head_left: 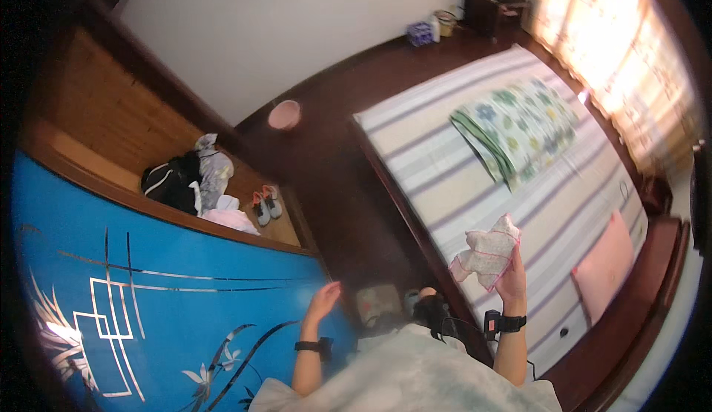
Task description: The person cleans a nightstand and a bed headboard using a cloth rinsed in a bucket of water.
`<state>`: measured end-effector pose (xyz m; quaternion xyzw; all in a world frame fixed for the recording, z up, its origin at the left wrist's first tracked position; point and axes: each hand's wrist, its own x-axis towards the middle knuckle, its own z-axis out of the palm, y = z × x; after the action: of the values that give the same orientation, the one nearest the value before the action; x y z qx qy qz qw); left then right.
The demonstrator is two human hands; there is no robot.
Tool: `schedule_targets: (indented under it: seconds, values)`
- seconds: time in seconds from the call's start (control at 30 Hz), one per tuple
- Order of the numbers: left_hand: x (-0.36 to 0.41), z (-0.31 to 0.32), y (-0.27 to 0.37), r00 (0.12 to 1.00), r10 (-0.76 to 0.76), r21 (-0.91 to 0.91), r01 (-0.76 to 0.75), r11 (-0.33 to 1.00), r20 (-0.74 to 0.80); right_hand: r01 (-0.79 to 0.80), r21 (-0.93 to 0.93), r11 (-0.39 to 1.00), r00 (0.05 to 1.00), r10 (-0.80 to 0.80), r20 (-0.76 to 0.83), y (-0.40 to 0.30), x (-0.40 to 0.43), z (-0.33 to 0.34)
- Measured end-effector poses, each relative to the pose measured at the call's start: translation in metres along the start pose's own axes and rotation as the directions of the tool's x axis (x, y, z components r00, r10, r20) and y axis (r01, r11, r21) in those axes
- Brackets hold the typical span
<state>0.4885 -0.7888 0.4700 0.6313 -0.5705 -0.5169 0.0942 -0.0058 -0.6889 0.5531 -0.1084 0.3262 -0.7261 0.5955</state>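
Note:
My right hand (513, 281) grips a whitish cloth (488, 250) with pink edging, held up over the near side of the bed; its fingers are partly hidden behind the cloth. My left hand (324, 301) is raised beside the blue wardrobe door (183, 256), with nothing seen in it. Below and beyond the cloth lies the striped bed sheet (428, 167). A folded floral quilt (517, 128) with a green edge rests on the bed, and a pink pillow (606, 267) lies near the headboard. Both wrists wear dark straps.
An open wardrobe compartment on the left holds a black bag (175, 184), clothes (214, 173) and a pair of sneakers (267, 206). A pink basin (285, 115) stands on the dark floor by the wall. A small mat or stool (379, 303) is near my feet. A dark cabinet (492, 11) stands near the curtains.

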Motion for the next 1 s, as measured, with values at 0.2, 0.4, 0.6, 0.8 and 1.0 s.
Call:
schedule_targets:
  seconds: [0.2,0.4,0.6,0.8,1.0]
  values:
    - [0.079,-0.084,0.015,0.968,0.123,-0.195,-0.167,0.967,-0.22,-0.201,-0.044,0.979,0.973,0.205,0.107,0.037,0.188,0.085]
    - [0.185,-0.183,0.045,0.94,-0.089,-0.289,-0.011,0.957,-0.329,-0.316,-0.03,0.948,0.941,0.318,0.119,0.086,0.395,0.177]
    - [0.287,-0.273,0.079,0.939,-0.058,-0.265,-0.036,0.964,-0.338,-0.268,-0.049,0.962,0.948,0.272,0.165,0.121,0.569,0.316]
    - [0.416,-0.357,0.099,0.936,-0.05,-0.428,-0.111,0.897,-0.348,-0.15,-0.13,0.98,0.936,0.183,0.301,0.15,0.753,0.427]
    - [0.594,-0.489,0.131,0.931,0.154,-0.286,-0.254,0.924,-0.331,0.152,-0.155,0.976,0.954,-0.104,0.28,0.122,0.936,0.518]
